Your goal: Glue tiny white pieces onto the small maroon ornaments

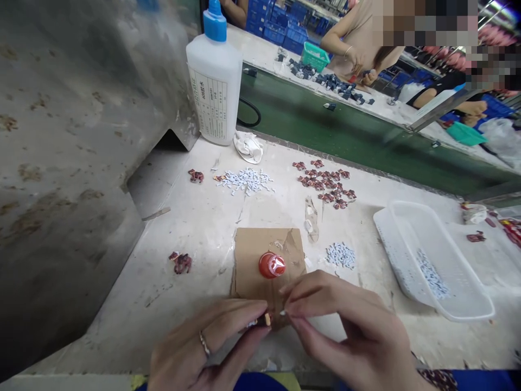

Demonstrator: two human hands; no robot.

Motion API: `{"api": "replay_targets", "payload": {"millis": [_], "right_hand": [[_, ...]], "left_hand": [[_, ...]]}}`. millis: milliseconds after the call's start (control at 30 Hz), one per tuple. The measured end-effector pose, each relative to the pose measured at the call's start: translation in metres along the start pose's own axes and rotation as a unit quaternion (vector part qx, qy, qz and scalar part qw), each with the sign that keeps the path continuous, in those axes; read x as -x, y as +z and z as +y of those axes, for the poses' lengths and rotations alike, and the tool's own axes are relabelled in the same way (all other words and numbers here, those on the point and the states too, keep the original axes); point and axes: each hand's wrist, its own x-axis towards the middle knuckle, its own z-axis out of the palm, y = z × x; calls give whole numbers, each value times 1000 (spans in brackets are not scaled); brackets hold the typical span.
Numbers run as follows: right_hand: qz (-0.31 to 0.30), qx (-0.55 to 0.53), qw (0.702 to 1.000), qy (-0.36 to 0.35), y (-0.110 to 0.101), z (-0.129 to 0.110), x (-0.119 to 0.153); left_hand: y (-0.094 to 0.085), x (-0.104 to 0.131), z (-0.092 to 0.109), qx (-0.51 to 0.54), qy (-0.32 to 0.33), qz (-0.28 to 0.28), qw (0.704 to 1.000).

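My left hand (211, 339) wears a ring and pinches a small dark figure with an orange part (267, 319) at the fingertips. Beside it, my right hand (345, 320) holds a tiny pale piece (283, 313) between thumb and forefinger. The two hands are close but apart, over the near edge of a brown cardboard piece (248, 250). A small red container (272, 265) stands on the cardboard. Small pale blue pieces form one pile (341, 255) right of the cardboard and another pile (248, 181) farther back. Several reddish-brown figures (328, 183) lie at the back.
A white bottle with a blue cap (215, 81) stands at the back, beside crumpled white material (248, 147). A clear tray (459, 260) is at right. A metal housing (73, 163) fills the left. People work beyond the green belt (325, 125).
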Motion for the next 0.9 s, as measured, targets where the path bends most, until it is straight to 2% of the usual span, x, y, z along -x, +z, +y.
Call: {"api": "replay_targets", "payload": {"millis": [100, 300, 400, 567, 700, 800, 900], "right_hand": [[2, -26, 1000, 9, 7, -1, 0], [-12, -41, 999, 24, 9, 1, 0], [-23, -32, 999, 8, 8, 2, 1], [-67, 57, 994, -65, 4, 1, 8], [-73, 137, 982, -105, 1, 1, 13], [-69, 92, 990, -83, 0, 3, 10], [-44, 42, 998, -19, 0, 4, 6]], "left_hand": [[-1, -2, 0, -15, 27, -26, 999], [-4, -2, -1, -19, 19, -16, 999], [-5, 2, -2, -16, 40, -22, 999], [-2, 1, -2, -11, 62, 2, 998], [4, -4, -3, -4, 62, 21, 998], [7, -5, -4, 6, 44, 16, 999], [6, -4, -3, 10, 42, 1, 999]]}}
